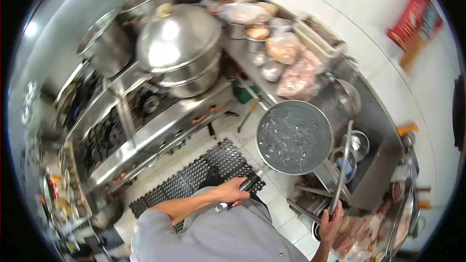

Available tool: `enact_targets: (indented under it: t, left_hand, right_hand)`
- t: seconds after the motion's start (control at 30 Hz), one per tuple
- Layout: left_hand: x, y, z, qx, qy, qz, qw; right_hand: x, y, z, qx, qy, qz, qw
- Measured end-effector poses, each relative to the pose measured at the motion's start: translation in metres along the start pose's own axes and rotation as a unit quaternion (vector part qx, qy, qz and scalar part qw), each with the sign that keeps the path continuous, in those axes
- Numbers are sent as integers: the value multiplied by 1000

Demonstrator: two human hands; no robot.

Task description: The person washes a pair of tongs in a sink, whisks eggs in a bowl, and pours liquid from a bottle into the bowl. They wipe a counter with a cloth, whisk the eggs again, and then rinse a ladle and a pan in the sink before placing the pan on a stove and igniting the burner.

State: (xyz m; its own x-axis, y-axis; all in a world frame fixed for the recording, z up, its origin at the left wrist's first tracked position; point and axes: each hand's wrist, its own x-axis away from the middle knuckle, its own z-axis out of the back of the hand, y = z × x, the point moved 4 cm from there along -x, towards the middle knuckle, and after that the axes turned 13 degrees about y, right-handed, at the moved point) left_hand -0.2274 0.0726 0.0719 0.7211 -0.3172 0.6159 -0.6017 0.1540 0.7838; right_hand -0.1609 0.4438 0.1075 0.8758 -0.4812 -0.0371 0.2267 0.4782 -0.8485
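Note:
My left hand (232,190) is wrapped around the black handle (250,183) of a round grey pan (260,151). Water with a rippling, bubbly surface fills much of the pan, held in front of my body beside the sink's edge. On the right, my right hand (331,225) grips the lower end of a long, narrow grey metal object (342,170), slightly curved, whose exact kind I cannot tell. It slants upward over the sink (383,165), overlapping a shiny steel bowl (359,144) in this view.
A gas range (145,138) runs along the left, carrying a large domed steel pot (177,41). Bagged raw meat (298,75) and steel containers crowd the back counter. More raw meat (359,237) lies at lower right. A black perforated mat (179,172) covers part of the tiled floor.

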Motion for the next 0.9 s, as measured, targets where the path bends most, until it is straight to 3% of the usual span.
enact_targets:
  t: [0.03,0.1,0.13,0.17,0.3,0.33,0.43,0.7,0.9]
  left_hand:
    - [9,-8,5,2,10,-2,1000]
    - [33,-11,21,16,31,-15,999]
    - [42,-23,29,24,46,-26,998]
    - [52,-35,35,33,60,-35,997]
    - [113,-55,81,70,114,-10,991]
    - [130,-58,96,69,131,-10,989]
    - [178,-85,142,75,175,-11,982]
    - [294,-172,276,86,309,10,947]
    - [331,-241,341,133,414,15,900]
  right_hand:
    - [1,-5,-12,2,13,42,999]
    - [6,23,-32,-23,13,15,1000]
    - [10,28,-41,49,20,46,998]
    - [16,30,-49,21,7,14,1000]
    - [48,58,-86,115,20,66,991]
    - [69,15,-98,133,32,36,990]
    - [108,15,-126,242,-14,78,967]
    - [222,-2,-220,224,-151,78,960]
    - [274,-22,-284,230,-236,84,940]
